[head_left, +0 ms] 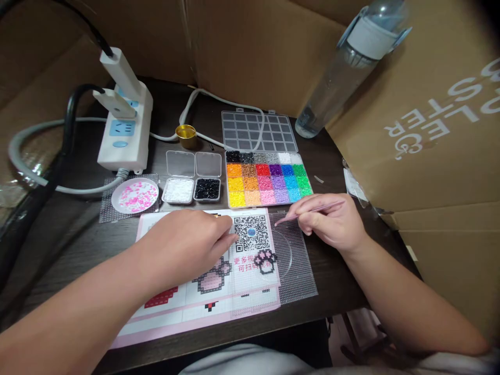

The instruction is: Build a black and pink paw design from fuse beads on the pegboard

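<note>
My left hand (191, 242) hovers over the printed pattern sheet (175, 325), thumb and fingers pressed together beside the QR code (252, 234); whatever may be between them is hidden. Pink tweezers (322, 207) are gripped in my right hand (332, 221), their tips pointing left above the clear pegboard (302, 265). On the board, overlapping the sheet, lies a small paw shape of black and pink beads (266, 261), its middle without beads. Behind my hands stands an opened bead box (265, 182) with many colours sorted in compartments.
A white dish of pink and white beads (136, 195) rests at left, next to small boxes of white beads (178, 191) and black beads (207, 189). Behind them are a power strip (125, 130), a gold cup (186, 136) and a tall bottle (336, 78). Cardboard walls (242, 52) enclose the table.
</note>
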A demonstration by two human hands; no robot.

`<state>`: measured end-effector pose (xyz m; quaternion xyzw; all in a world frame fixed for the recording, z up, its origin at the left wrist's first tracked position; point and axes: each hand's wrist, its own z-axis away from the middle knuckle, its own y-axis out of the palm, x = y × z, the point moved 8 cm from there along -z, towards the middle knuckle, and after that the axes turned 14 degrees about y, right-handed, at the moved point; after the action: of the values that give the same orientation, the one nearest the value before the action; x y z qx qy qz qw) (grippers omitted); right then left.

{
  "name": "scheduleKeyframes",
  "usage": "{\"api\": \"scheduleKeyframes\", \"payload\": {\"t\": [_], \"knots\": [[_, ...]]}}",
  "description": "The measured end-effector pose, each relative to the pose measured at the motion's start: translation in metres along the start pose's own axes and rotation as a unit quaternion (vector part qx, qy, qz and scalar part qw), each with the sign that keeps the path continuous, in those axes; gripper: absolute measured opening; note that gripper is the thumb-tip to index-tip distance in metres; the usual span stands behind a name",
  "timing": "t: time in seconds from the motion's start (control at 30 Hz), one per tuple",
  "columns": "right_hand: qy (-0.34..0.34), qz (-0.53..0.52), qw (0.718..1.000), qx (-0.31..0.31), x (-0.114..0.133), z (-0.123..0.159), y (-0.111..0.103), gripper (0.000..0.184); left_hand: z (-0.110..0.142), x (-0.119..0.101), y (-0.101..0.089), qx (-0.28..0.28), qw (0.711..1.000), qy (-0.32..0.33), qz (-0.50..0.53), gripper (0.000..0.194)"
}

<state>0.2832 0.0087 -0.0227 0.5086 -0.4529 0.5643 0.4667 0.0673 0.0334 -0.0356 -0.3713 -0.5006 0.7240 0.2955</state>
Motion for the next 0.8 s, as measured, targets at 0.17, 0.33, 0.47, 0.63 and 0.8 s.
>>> {"api": "scheduleKeyframes", "payload": {"t": [0.17,0.33,0.47,0.63,0.8], "knots": [[0.018,0.013,0.99,0.137,0.004,0.005,0.026,0.007,0.0,0.0,0.001,0.005,1.0,0.001,-0.006,0.034],[-0.004,0.034,0.987,0.155,0.006,0.005,0.032,0.012,0.0,0.001,0.001,-0.001,1.0,-0.004,0.007,0.033],[-0.008,0.06,0.986,0.153,0.004,0.004,0.032,0.008,0.0,0.001,0.001,-0.006,1.0,0.003,0.001,0.034],[-0.009,0.076,0.985,0.155,0.004,0.004,0.032,0.005,0.0,0.0,0.001,0.003,1.0,0.001,-0.008,0.034],[-0.013,0.085,0.984,0.156,0.005,0.003,0.033,0.005,-0.001,-0.001,-0.002,-0.005,1.0,0.008,-0.016,0.034]]}}
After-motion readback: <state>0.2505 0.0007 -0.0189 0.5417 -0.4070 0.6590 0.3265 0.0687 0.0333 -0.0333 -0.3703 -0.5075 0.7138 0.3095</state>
